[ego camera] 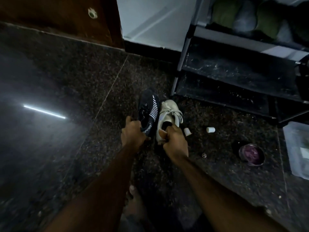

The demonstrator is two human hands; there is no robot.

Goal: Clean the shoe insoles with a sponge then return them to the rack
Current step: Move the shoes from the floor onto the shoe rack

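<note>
Black striped sneaker (148, 108) lies left of white laced sneaker (167, 113) on speckled stone floor (87, 77), before black metal rack (234, 76).

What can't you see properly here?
In the head view:
insoles, hidden inside the black shoe and white shoe, gripped by the left hand and right hand;
green bundles on the rack, blurred, cut by the top edge;
clear box, cut by the right edge.

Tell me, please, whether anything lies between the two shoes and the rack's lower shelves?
Nothing visible does. The black shoe and white shoe face bare floor up to the rack; two small white cylinders lie aside, right of the white shoe.
</note>
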